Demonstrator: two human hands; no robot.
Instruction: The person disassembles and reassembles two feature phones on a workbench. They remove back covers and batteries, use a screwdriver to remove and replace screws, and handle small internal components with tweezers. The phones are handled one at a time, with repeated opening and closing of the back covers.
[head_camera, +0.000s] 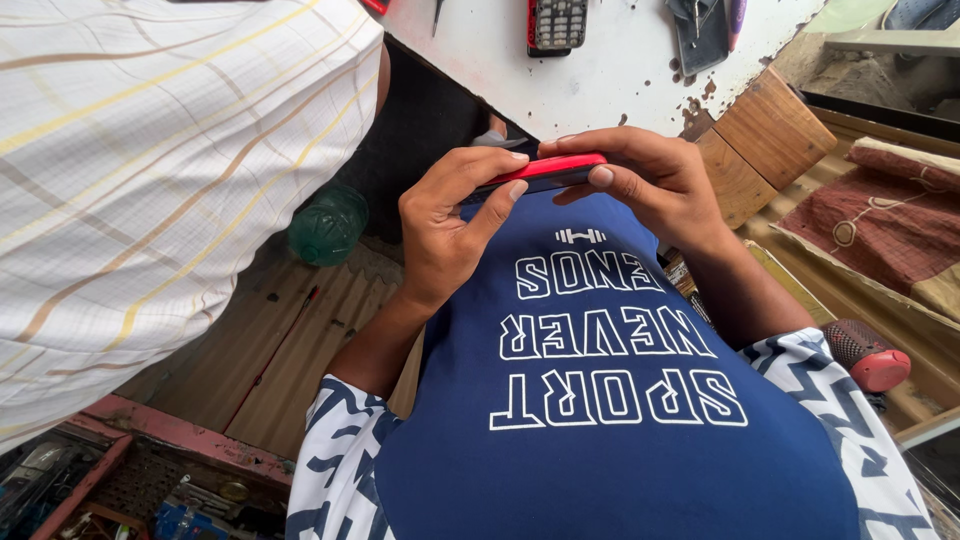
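Both my hands hold a slim red phone (545, 172) flat in front of my chest, above my dark blue printed shirt (600, 420). My left hand (445, 225) grips its left end, thumb along the near edge and fingers curled over the top. My right hand (650, 180) covers its right end, thumb pressed against the near edge. The phone's face is hidden from me; only its red side shows.
A person in a white checked shirt (150, 170) stands close on my left. Ahead is a chipped white table (620, 80) with a keypad phone (555, 25) and dark tools (700, 35). A green bottle (328, 225) lies below, wooden blocks (760, 140) right, a red-and-black object (868, 355) beside my right arm.
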